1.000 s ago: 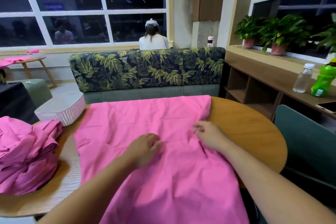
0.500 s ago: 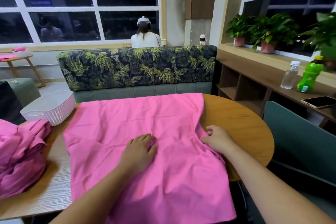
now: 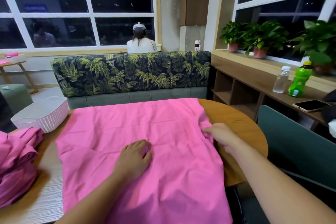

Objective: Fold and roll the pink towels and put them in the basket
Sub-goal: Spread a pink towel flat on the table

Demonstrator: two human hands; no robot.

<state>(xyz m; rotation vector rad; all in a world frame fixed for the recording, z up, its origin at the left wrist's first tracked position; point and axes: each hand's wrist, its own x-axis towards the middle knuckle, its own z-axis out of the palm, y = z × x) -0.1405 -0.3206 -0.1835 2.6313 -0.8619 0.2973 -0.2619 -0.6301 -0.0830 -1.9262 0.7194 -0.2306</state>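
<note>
A large pink towel [image 3: 127, 129] lies spread flat over the round wooden table [image 3: 236, 118], its near edge hanging toward me. My left hand [image 3: 135, 156] rests palm down on the towel's middle, fingers apart. At the towel's right edge my right hand [image 3: 221, 135] has its fingers curled into the bunched cloth. A heap of crumpled pink towels [image 3: 16, 162] sits at the table's left. The white woven basket [image 3: 41, 114] stands at the far left of the table, and I see nothing in it.
A palm-print sofa back [image 3: 131, 72] runs behind the table, with a seated person [image 3: 141, 42] beyond it. On the right, a wooden shelf [image 3: 254, 82] holds a clear bottle [image 3: 281, 82], a green bottle [image 3: 299, 82] and a phone [image 3: 311, 105]. A teal chair [image 3: 294, 142] stands beside the table.
My right hand has slid rightward along the towel to its right edge and gathered the cloth there. My left hand stays flat on the middle, and the view has shifted slightly.
</note>
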